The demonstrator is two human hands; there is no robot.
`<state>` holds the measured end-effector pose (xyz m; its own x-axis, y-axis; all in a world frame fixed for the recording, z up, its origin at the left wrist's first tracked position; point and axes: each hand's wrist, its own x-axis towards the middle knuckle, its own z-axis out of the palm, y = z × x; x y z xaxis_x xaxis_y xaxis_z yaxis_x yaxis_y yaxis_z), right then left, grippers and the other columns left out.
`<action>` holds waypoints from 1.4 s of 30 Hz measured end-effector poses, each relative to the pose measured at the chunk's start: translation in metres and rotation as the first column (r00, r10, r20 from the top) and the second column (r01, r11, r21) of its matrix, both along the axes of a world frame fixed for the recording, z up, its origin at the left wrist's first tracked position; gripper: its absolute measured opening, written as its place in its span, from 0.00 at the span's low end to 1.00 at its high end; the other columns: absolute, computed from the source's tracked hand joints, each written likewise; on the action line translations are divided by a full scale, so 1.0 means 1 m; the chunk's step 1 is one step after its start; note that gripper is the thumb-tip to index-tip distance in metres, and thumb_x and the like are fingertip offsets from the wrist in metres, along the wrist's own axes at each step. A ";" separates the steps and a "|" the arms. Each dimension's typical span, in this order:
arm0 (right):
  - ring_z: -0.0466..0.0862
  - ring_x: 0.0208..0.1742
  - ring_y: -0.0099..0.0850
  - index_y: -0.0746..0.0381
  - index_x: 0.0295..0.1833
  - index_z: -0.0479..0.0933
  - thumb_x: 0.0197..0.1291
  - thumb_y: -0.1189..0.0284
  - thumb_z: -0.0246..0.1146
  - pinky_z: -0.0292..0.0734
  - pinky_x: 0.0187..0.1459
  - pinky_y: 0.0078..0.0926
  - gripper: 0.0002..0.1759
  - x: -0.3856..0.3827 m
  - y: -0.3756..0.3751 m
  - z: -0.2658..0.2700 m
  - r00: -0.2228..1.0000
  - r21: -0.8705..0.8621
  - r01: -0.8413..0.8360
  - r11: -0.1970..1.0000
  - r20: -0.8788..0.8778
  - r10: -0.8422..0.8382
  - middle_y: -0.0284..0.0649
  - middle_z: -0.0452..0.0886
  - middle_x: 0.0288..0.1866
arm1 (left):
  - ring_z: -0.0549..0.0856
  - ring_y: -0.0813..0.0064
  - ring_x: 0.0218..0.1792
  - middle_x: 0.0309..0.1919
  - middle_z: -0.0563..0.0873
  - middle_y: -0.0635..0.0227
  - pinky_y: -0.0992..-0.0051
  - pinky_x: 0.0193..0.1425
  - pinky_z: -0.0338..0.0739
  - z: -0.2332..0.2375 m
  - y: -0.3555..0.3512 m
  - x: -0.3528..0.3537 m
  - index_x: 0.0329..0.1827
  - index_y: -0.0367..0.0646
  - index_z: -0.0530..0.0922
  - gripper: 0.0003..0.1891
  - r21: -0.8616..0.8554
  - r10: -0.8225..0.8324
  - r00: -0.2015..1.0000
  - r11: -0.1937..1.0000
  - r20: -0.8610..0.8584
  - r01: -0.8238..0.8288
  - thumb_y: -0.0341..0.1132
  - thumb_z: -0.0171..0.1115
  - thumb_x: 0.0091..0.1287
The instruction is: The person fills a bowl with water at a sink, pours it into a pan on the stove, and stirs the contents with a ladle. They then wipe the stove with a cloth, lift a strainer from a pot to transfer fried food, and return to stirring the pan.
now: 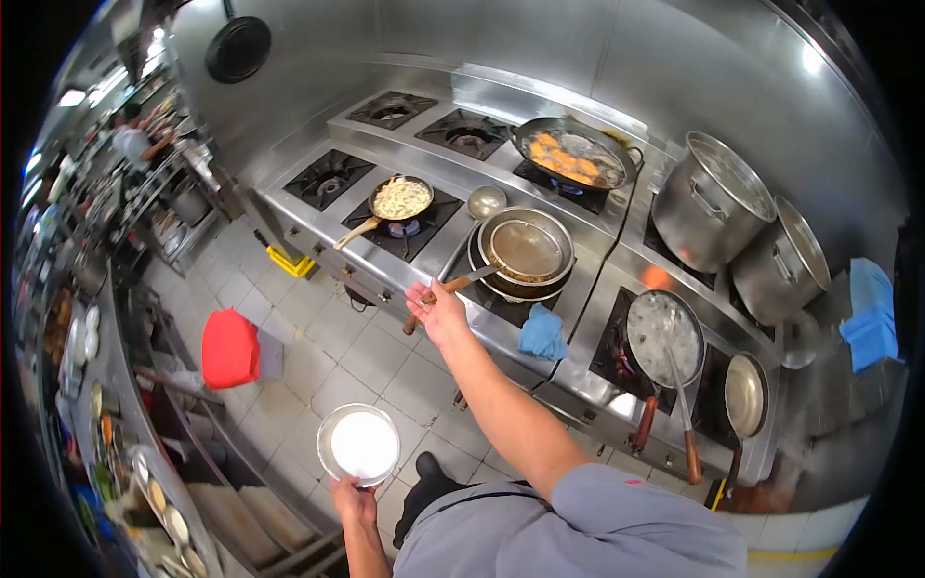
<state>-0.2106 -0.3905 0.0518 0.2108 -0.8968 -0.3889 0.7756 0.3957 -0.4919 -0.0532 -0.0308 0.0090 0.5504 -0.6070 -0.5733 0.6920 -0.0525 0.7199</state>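
Observation:
Low over the floor tiles, my left hand (356,491) grips the near rim of a round bowl (326,445) with bright white contents. Stretched over the stove front, my right hand (441,313) is palm up, its fingers at the wooden handle of a round metal strainer (525,246). The handle appears to lie between thumb and fingers. The strainer rests over a dark pan on a burner. Beside it stand a small metal bowl (487,201) and a crumpled blue cloth (543,332). A frying pan (403,198) of pale chopped food sits over a flame to the left.
Orange pieces fry in a wok (576,154) at the back. Two tall stockpots (708,207) stand to the right, near a bubbling pan (665,335) and another pan (747,395). A red-covered bin (231,349) is on the floor. A counter with utensils lines the left.

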 end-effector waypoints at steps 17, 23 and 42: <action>0.80 0.34 0.26 0.55 0.74 0.68 0.70 0.66 0.61 0.79 0.37 0.27 0.28 -0.405 -0.117 0.097 -0.357 -0.595 -0.043 0.803 -0.741 -0.569 0.38 0.84 0.46 | 0.81 0.47 0.55 0.61 0.73 0.49 0.54 0.42 0.87 0.005 -0.118 0.124 0.65 0.38 0.63 0.31 -0.053 -0.085 0.996 0.995 0.036 0.087 0.24 0.48 0.52; 0.85 0.28 0.42 0.59 0.57 0.78 0.68 0.66 0.60 0.79 0.26 0.41 0.16 -0.451 -0.160 0.197 -0.678 -0.252 -0.034 0.967 -0.705 -0.208 0.49 0.85 0.38 | 0.81 0.49 0.53 0.61 0.73 0.52 0.54 0.39 0.86 0.008 -0.127 0.108 0.69 0.43 0.63 0.35 -0.069 0.032 0.999 0.997 0.023 -0.030 0.25 0.48 0.52; 0.67 0.15 0.16 0.57 0.42 0.74 0.71 0.64 0.61 0.62 0.13 0.15 0.08 -0.375 -0.236 0.115 0.725 0.127 -0.032 0.991 -0.680 0.110 0.30 0.77 0.25 | 0.82 0.49 0.51 0.60 0.74 0.53 0.54 0.36 0.84 0.008 -0.112 0.074 0.63 0.43 0.64 0.28 -0.113 0.230 0.972 0.968 0.036 -0.225 0.24 0.47 0.54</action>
<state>-0.5856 -0.6264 0.1670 -0.0866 -0.8384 -0.5381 0.2109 0.5125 -0.8324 0.0209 -0.1428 0.0166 0.7066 -0.5193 -0.4807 0.6409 0.1818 0.7457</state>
